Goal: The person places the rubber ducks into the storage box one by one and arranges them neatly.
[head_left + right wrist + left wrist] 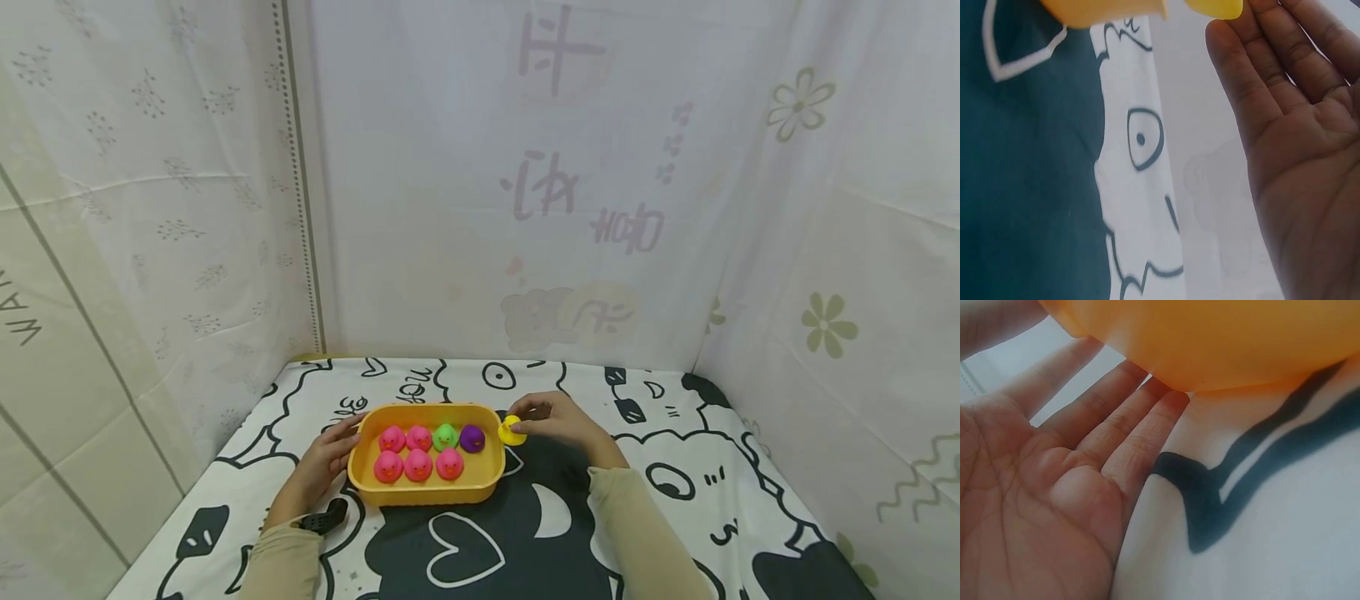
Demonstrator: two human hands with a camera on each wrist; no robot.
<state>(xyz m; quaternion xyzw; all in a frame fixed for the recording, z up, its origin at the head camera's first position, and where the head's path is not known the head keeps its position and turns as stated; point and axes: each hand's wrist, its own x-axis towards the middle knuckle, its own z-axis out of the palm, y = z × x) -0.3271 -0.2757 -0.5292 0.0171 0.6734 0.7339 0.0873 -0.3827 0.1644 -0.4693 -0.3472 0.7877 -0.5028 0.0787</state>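
An orange-yellow plastic tray (427,497) holds several pink rubber ducks (417,465), a green rubber duck (446,437) and a purple rubber duck (472,438), set in two rows. Against the tray's left side rests my left hand (324,467); in the left wrist view its fairly straight fingers (1119,419) touch the outer wall. My right hand (558,421) pinches a yellow rubber duck (512,432) just beyond the tray's right rim. Only the duck's yellow lower edge (1217,7) shows in the right wrist view, near the thumb tip.
Under the tray lies a white and black cartoon-print cloth (667,492). Pale printed curtains (450,183) hang behind and on both sides. A dark watch (325,517) sits on the left wrist.
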